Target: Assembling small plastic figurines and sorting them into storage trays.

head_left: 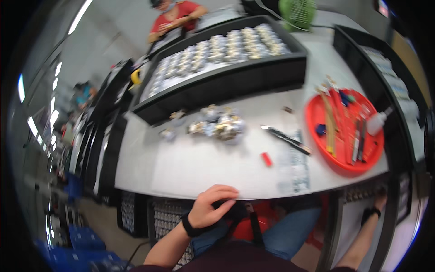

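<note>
Head view: left hand [212, 206] curls around a dark object [232, 209] just under the surface [204, 167] edge at 6 o'clock, within easy reach. Right hand [379, 199] reaches low at 4 o'clock, its grip too hidden to tell. Small wrapped parts [219, 126] lie centrally, a red tray [346, 165] of tools at 3 o'clock.

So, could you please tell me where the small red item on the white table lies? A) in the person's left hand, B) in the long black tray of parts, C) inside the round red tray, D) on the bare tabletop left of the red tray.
D: the small red item lies on the white table, apart from the round red tray and near the table's front edge.
</note>
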A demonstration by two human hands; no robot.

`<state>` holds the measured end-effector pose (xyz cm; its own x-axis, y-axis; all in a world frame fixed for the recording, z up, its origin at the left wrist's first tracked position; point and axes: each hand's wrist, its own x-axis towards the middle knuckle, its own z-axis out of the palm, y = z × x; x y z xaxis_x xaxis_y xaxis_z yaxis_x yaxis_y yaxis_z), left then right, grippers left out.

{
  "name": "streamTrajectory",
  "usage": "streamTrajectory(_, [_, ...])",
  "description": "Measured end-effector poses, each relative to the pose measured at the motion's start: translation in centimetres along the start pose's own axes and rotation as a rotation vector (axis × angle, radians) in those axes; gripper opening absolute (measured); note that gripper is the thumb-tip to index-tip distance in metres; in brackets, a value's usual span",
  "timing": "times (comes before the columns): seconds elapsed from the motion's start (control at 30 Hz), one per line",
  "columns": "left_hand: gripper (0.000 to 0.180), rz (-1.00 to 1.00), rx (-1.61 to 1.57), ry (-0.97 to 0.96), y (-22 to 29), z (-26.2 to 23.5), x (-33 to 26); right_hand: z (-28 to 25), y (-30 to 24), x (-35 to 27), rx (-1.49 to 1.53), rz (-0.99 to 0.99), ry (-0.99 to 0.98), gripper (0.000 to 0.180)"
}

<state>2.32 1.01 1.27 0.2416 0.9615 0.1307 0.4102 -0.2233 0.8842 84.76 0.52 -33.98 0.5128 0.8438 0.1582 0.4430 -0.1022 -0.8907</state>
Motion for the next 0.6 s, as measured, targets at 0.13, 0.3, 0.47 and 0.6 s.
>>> streamTrajectory(0.13, [0.018, 0.051, 0.136, 0.020, 3.6, -3.7, 0.4, 8.3, -17.9, -4.2, -0.330, -0.085, 0.063, 0.033])
streamTrajectory(0.3, [0.026, 0.140, 0.558, 0.145, 0.0, -12.6, 4.2, 11.5, -34.9, -11.5, 0.014, 0.037, 0.057, 0.029])
streamTrajectory(0.47, [0.036, -0.145, 1.169, 0.095, -6.2, -19.4, 5.8, 15.7, -43.8, -16.1, 0.095, -0.034, -0.050, 0.025])
streamTrajectory(0.6, [0.038, -0.211, 0.986, 0.018, -7.0, -20.7, 5.2, 18.9, -49.0, -18.5, 0.208, -0.090, -0.174, 0.022])
